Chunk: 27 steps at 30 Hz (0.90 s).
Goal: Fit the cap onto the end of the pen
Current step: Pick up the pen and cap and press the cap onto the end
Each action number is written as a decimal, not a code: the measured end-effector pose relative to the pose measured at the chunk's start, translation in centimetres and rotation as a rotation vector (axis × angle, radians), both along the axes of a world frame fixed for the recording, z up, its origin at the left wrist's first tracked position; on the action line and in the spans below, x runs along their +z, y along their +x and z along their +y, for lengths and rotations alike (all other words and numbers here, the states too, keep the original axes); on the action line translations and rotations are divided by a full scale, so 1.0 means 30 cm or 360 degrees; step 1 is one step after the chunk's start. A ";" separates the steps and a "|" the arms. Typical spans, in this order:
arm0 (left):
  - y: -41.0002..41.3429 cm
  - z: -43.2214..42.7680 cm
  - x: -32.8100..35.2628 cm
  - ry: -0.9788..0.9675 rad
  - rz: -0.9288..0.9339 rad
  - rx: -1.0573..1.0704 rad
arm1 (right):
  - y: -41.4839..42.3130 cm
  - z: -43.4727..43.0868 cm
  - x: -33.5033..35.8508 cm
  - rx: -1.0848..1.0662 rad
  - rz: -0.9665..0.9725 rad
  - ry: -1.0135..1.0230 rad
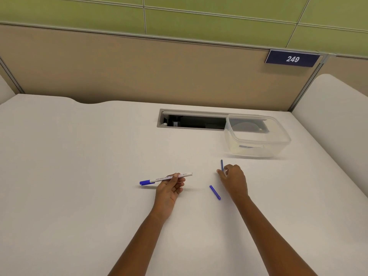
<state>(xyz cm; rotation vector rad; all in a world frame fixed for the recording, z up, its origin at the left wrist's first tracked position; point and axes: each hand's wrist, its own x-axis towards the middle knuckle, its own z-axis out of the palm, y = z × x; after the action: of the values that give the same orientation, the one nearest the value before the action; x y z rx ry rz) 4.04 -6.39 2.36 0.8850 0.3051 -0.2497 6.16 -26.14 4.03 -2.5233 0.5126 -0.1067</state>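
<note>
Your left hand (pixel 169 188) lies palm up, fingers curled round the middle of the pen (pixel 159 179). The pen is roughly level, its blue end pointing left and its bare white end pointing right. To the right of the pen, well apart from that white end, your right hand (pixel 234 180) pinches the thin blue cap (pixel 221 163) in curled fingertips. The cap stands almost upright above them.

Open white table (pixel 79 176) spreads left of the pen and toward you. A loose blue piece (pixel 215 192) lies flat to the pen's right, below the gap between your hands. Beyond the pen to the right sits a clear lidded tub (pixel 256 136), partly over a cable slot (pixel 193 121). A partition (pixel 139 72) closes the table's far edge.
</note>
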 end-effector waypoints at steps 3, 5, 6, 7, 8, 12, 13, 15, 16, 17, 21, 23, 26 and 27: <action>0.002 0.011 -0.009 -0.0044 -0.0004 -0.0057 | 0.010 0.012 0.000 0.0047 0.0023 -0.0035; 0.006 0.016 -0.013 -0.0067 -0.0002 -0.0062 | 0.012 0.018 -0.003 0.0066 0.0017 -0.0092; 0.007 0.018 -0.014 -0.0083 0.0003 -0.0056 | 0.013 0.020 -0.002 0.0073 0.0024 -0.0118; 0.009 0.019 -0.014 -0.0098 0.0007 -0.0049 | 0.015 0.021 -0.002 0.0079 0.0035 -0.0129; 0.010 0.019 -0.015 -0.0112 0.0009 -0.0043 | 0.016 0.021 -0.001 0.0082 0.0048 -0.0114; 0.013 0.022 -0.022 -0.0161 0.0010 -0.0036 | -0.001 0.028 0.008 -0.0013 -0.0004 0.0310; 0.014 0.024 -0.024 -0.0172 0.0012 -0.0037 | -0.012 0.037 0.012 -0.0045 -0.0036 0.0470; 0.015 0.027 -0.028 -0.0186 0.0010 -0.0040 | -0.035 0.060 0.023 -0.0106 -0.0096 0.0767; 0.016 0.028 -0.030 -0.0188 0.0007 -0.0043 | -0.045 0.074 0.028 -0.0126 -0.0125 0.0899; 0.016 0.028 -0.031 -0.0189 0.0004 -0.0046 | -0.054 0.089 0.034 -0.0133 -0.0157 0.1025; 0.015 0.026 -0.035 -0.0189 -0.0016 -0.0044 | -0.094 0.165 0.063 -0.0037 -0.0370 0.1509; 0.014 0.025 -0.036 -0.0190 -0.0028 -0.0039 | -0.109 0.202 0.078 -0.0005 -0.0485 0.1702; 0.012 0.026 -0.039 -0.0196 -0.0043 -0.0032 | -0.127 0.244 0.092 0.0065 -0.0557 0.1856; 0.012 0.027 -0.040 -0.0195 -0.0047 -0.0032 | -0.132 0.254 0.094 0.0091 -0.0564 0.1876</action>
<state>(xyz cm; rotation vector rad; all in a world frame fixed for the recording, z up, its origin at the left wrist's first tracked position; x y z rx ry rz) 4.39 -5.58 1.17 0.7707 0.2511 -0.2712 2.21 -18.53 6.85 -1.3226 0.2298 -0.1633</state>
